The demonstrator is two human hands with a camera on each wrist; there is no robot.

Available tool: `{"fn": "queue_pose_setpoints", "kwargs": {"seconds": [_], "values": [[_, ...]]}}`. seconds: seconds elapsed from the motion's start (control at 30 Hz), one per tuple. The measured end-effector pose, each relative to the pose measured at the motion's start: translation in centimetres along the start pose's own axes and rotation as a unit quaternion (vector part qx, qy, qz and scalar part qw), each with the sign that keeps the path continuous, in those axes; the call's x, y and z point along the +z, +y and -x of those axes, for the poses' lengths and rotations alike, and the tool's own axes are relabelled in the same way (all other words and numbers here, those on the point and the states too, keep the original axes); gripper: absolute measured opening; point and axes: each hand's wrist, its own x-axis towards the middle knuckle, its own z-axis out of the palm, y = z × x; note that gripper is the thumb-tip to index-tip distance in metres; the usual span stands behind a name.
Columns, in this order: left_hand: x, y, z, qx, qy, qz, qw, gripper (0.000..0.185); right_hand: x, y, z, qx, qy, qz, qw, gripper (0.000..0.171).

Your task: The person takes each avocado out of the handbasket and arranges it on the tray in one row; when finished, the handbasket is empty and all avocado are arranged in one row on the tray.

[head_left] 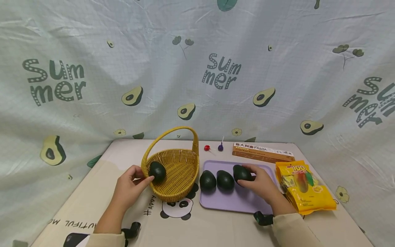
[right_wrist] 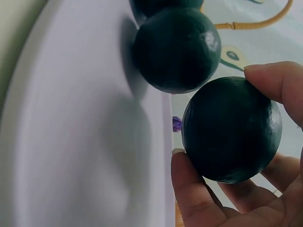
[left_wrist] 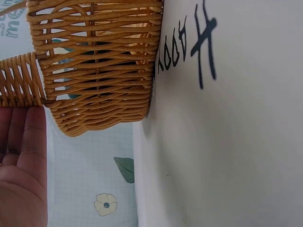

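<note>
A yellow wicker basket (head_left: 175, 197) stands on the table with a dark green avocado (head_left: 157, 172) inside, near its left wall. My left hand (head_left: 131, 183) grips the basket's left side at the foot of the handle; its fingers (left_wrist: 33, 137) lie against the outer weave, and the thumb reaches over the rim beside the avocado. My right hand (head_left: 262, 181) holds another avocado (right_wrist: 232, 130) between thumb and fingers, slightly above the purple tray (head_left: 228, 205). Two more avocados, a left one (head_left: 207, 180) and a middle one (head_left: 225, 180), sit side by side on that tray.
Behind the tray lie a red lollipop (head_left: 207, 148), a purple lollipop (head_left: 220, 147) and a long pasta box (head_left: 262, 153). A yellow candy bag (head_left: 308, 192) lies right of the tray, close to my right forearm. A printed cloth (head_left: 197, 68) hangs behind the table.
</note>
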Motion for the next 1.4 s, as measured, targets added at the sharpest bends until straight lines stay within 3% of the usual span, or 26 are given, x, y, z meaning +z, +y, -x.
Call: {"fn": "queue_pose_setpoints", "kwargs": {"seconds": [0.47, 0.9, 1.4], "values": [[0.1, -0.1, 0.1, 0.004, 0.002, 0.003, 1.0000, 0.033, 0.9, 0.9, 0.2, 0.027, -0.002, 0.006, 1.000, 0.076], [0.0, -0.2, 0.0, 0.002, -0.001, 0.009, 1.0000, 0.034, 1.6, 1.7, 0.0, 0.004, 0.003, 0.038, 0.999, 0.074], [0.1, -0.3, 0.0, 0.002, 0.004, 0.005, 1.0000, 0.033, 1.0, 1.3, 0.6, 0.017, 0.000, 0.016, 1.000, 0.075]]}}
